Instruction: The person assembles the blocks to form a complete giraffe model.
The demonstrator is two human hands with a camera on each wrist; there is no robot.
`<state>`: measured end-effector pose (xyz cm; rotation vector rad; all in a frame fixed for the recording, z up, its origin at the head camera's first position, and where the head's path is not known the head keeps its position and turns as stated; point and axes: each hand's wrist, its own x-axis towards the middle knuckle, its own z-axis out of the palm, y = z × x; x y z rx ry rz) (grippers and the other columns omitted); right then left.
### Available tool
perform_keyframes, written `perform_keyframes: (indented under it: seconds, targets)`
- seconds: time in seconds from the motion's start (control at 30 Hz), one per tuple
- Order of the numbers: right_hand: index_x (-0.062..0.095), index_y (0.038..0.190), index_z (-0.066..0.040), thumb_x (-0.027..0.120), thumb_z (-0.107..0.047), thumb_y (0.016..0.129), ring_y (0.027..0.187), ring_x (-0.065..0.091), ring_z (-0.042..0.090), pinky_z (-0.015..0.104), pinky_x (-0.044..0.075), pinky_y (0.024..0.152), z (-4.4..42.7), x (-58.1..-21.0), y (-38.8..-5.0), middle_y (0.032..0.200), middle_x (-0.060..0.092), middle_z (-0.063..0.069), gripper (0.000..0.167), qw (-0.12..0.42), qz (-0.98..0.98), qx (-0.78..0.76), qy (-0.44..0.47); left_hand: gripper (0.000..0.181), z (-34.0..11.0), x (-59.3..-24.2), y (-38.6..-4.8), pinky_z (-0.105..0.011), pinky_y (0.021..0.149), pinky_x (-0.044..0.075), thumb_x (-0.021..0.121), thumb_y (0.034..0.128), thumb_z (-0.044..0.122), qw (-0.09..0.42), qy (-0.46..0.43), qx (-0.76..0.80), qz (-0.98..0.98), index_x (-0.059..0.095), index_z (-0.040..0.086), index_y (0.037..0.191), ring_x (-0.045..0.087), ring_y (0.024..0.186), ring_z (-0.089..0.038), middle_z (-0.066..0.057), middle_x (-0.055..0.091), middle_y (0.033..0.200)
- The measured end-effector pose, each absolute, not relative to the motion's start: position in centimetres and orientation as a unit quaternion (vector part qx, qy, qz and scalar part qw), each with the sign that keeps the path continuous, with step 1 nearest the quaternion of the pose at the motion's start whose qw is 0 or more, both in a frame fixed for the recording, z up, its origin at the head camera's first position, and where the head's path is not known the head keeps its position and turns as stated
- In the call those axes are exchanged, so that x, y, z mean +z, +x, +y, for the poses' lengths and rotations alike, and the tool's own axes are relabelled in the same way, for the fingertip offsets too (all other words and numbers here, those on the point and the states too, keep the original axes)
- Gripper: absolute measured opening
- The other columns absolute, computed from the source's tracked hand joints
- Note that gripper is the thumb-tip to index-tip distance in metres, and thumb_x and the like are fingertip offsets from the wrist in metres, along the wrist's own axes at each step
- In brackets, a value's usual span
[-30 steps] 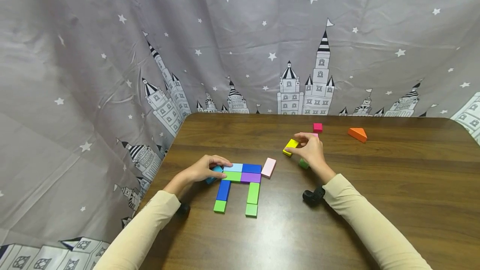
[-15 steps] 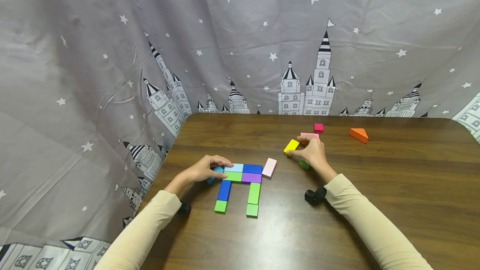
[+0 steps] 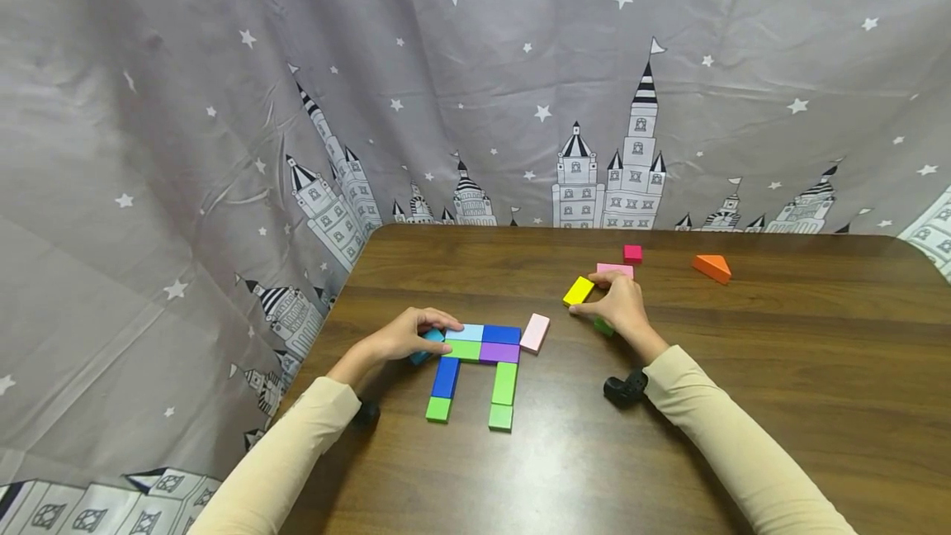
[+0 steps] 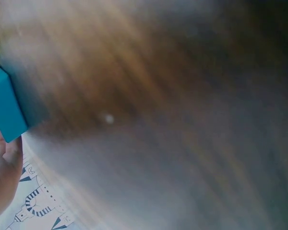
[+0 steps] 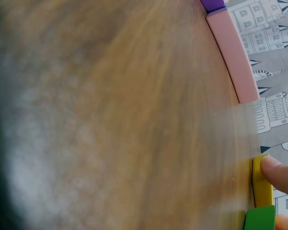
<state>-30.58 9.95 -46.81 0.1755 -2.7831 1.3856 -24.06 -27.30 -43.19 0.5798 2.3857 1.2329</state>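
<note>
My left hand rests at the left end of a flat block figure, with its fingers and thumb on the light blue block and the green block. Beneath it lies a teal block, set at a slant. Farther right, my right hand pinches a yellow block lengthwise, thumb at the near end. The thumb touches the yellow block in the right wrist view. A dark green block lies partly hidden under that hand; a pink block is just behind it.
A pale pink block slants beside the figure's blue block and purple block. Blue and green blocks form two legs below. At the back are a red block and an orange triangular block, before a castle-print curtain.
My right thumb has shifted toward the near end of the yellow block, leaving more of its top uncovered. The left hand and the block figure stay as they were.
</note>
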Motion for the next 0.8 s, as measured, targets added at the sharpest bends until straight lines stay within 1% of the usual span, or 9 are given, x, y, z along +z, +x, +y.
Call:
perform_keyframes:
  seconds: [0.27,0.43,0.7,0.8]
  targets:
    - [0.069,0.114,0.011,0.096,-0.015,0.061,0.103,0.059,0.040,0.049,0.046,0.091,9.80,-46.82,-30.52,0.108,0.068,0.026,0.065,0.021,-0.897,0.435,0.074,0.034,-27.31,-43.16,-24.07,-0.046,0.104,0.044,0.075,0.0900,0.008,0.200,0.196,0.429,0.859,0.069,0.000,0.122,0.054,0.123,-0.031,-0.013,0.065,0.127]
    - [0.070,0.111,0.011,0.096,-0.015,0.060,0.101,0.059,0.041,0.049,0.046,0.090,9.78,-46.78,-30.57,0.105,0.069,0.026,0.062,0.026,-0.899,0.432,0.076,0.034,-27.39,-43.12,-24.09,-0.046,0.103,0.044,0.074,0.0906,0.008,0.198,0.201,0.433,0.856,0.069,-0.001,0.122,0.054,0.123,-0.032,-0.014,0.065,0.126]
    - [0.070,0.112,0.010,0.096,-0.017,0.061,0.101,0.062,0.039,0.049,0.047,0.089,9.70,-46.49,-30.69,0.105,0.071,0.024,0.063,0.025,-0.896,0.438,0.065,0.033,-27.32,-43.14,-24.11,-0.047,0.103,0.044,0.074,0.0904,0.007,0.196,0.203,0.431,0.857,0.069,-0.002,0.121,0.054,0.122,-0.034,-0.015,0.065,0.125]
    - [0.070,0.112,0.010,0.096,-0.016,0.062,0.100,0.063,0.039,0.048,0.048,0.088,9.56,-46.37,-30.74,0.105,0.071,0.024,0.063,0.023,-0.892,0.446,0.068,0.033,-27.30,-43.15,-24.16,-0.043,0.103,0.045,0.075,0.0895,0.007,0.198,0.195,0.431,0.859,0.070,-0.001,0.121,0.054,0.122,-0.031,-0.013,0.066,0.125]
